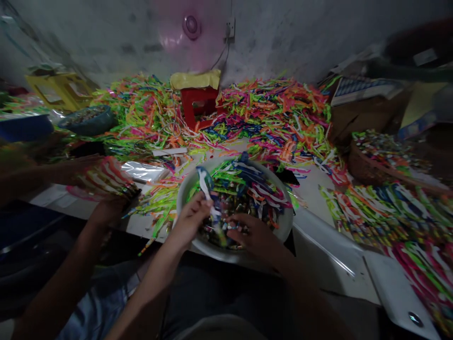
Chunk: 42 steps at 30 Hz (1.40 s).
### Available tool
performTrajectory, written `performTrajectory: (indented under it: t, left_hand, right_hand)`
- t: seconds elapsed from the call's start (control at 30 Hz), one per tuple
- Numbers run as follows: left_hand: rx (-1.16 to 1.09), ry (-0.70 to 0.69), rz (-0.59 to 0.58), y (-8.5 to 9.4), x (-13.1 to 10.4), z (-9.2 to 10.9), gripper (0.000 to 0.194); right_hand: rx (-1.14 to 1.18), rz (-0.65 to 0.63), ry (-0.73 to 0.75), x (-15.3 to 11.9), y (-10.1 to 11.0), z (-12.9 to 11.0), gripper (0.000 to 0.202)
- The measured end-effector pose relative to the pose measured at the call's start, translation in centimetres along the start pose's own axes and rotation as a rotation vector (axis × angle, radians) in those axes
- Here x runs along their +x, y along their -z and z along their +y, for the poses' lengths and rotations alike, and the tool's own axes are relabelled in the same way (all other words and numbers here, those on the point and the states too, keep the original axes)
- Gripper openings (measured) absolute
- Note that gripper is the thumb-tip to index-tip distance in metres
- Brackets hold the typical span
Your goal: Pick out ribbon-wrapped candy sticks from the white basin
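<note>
My left hand (194,216) pinches a blue and white soft plastic strip (205,184) that stands up above a wide white basin (215,256). Its lower end is blurred and hangs down over the basin. My right hand (255,236) is beside it, low over the basin's near right side, with its fingers curled among small pieces; what they hold is hidden. In the basin lie many small, shiny multicoloured pieces (230,205). Green, blue and pink strips (249,174) are spread over them, mostly toward the back and right.
Colourful strips (283,111) are heaped along the wall around a red stool (200,106). Rows of strips (396,208) and a white phone-like object (399,293) lie right. At left, another person's hands (106,208) hold a fan of strips (106,177). A blue bowl (88,120) stands behind.
</note>
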<state>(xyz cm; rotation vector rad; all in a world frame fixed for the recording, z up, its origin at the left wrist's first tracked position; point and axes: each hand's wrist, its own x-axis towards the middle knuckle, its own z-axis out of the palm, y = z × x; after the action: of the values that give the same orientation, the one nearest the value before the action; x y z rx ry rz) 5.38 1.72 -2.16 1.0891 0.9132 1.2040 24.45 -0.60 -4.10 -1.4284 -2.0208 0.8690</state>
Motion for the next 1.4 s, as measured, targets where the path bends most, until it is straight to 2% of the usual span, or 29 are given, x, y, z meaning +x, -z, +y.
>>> performTrajectory:
  t: [0.07, 0.13, 0.2, 0.27, 0.33, 0.37, 0.43, 0.5, 0.53, 0.6, 0.67, 0.8, 0.9, 1.03, 1.1, 1.17, 1.23, 1.3, 1.4]
  left_hand:
    - [0.152, -0.067, 0.199, 2.6, 0.7, 1.0, 0.042]
    - [0.423, -0.125, 0.355, 5.9, 1.4, 1.7, 0.046]
    - [0.728, -0.105, 0.422, 9.2, 2.0, 1.9, 0.049]
    - [1.024, -0.032, 0.468, 11.8, 2.4, 1.5, 0.051]
    - [1.255, 0.005, 0.507, 13.3, 2.6, 0.7, 0.054]
    - [1.330, -0.028, 0.513, 13.5, 2.8, 0.3, 0.056]
    - [1.382, -0.203, 0.474, 12.9, 3.1, -0.3, 0.055]
    - [1.359, -0.388, 0.326, 11.3, 3.8, -0.5, 0.048]
    - [1.350, -0.434, 0.222, 10.2, 4.2, -0.4, 0.044]
    - [1.421, -0.408, 0.034, 8.0, 5.2, -0.2, 0.038]
    - [1.560, -0.315, -0.048, 6.0, 6.4, -0.1, 0.038]
    - [1.714, -0.164, 0.011, 3.3, 8.3, -0.6, 0.041]
    - [1.748, -0.095, 0.020, 2.9, 8.8, -0.7, 0.029]
    - [1.730, -0.080, 0.000, 4.0, 8.2, 0.5, 0.029]
    - [1.641, -0.141, 0.023, 4.4, 7.4, 1.2, 0.032]
    - [1.327, -0.254, 0.087, 4.2, 6.2, 1.7, 0.037]
    - [0.843, -0.292, 0.133, 3.2, 4.7, 1.8, 0.048]
    - [0.413, -0.193, 0.125, 1.7, 3.3, 1.4, 0.058]
    - [-0.013, 0.009, 0.114, -0.6, 1.9, 0.2, 0.049]
  right_hand:
    - [-0.178, -0.068, -0.002, 0.7, 0.9, 0.2, 0.029]
    - [-0.415, -0.161, 0.006, 1.1, 1.6, 0.5, 0.026]
    - [-0.543, -0.244, 0.012, 1.3, 1.8, 0.8, 0.021]
    - [-0.555, -0.276, 0.024, 1.4, 1.6, 0.8, 0.018]
    - [-0.535, -0.285, 0.042, 1.5, 1.1, 0.8, 0.015]
    - [-0.522, -0.289, 0.052, 1.7, 0.8, 0.8, 0.015]
    - [-0.492, -0.296, 0.066, 1.9, 0.2, 0.8, 0.015]
    - [-0.453, -0.302, 0.078, 2.1, -0.3, 1.0, 0.013]
    - [-0.427, -0.303, 0.083, 2.2, -0.4, 1.0, 0.012]
    - [-0.365, -0.297, 0.087, 2.1, -0.5, 1.1, 0.011]
    - [-0.309, -0.275, 0.085, 1.9, -0.3, 1.0, 0.009]
    - [-0.118, -0.181, 0.077, 1.4, 0.6, 0.8, 0.012]
    - [0.048, -0.088, 0.082, 1.3, 1.0, 0.8, 0.024]
    - [0.141, -0.041, 0.108, 1.3, 1.2, 0.9, 0.022]
    - [0.182, -0.017, 0.068, 1.2, 1.2, 1.1, 0.019]
    - [0.232, 0.004, 0.040, 1.2, 1.2, 1.5, 0.019]
    - [0.306, 0.004, 0.041, 1.2, 1.2, 1.8, 0.019]
    - [0.415, -0.008, 0.048, 1.1, 1.2, 1.9, 0.021]
    - [0.500, 0.028, 0.039, 1.0, 1.2, 1.7, 0.030]
